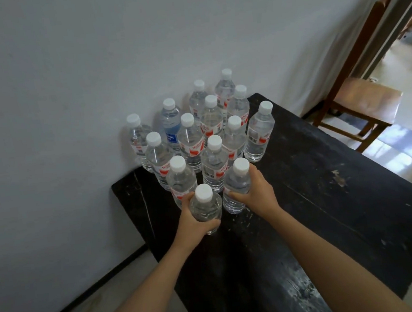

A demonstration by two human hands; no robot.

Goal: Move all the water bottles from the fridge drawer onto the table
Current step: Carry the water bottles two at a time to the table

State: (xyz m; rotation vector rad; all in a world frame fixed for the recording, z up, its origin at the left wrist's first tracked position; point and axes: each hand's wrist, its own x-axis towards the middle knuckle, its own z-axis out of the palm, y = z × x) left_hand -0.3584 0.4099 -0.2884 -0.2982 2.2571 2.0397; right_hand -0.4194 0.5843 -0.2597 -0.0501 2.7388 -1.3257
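My left hand [193,220] grips a clear plastic bottle [206,207]. My right hand [257,192] grips a second bottle [237,186] at the scuffed black desk [329,194].

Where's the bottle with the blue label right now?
In the head view, the blue-label bottle stands upright on the black table, back left among the red-label bottles, close to the white wall.
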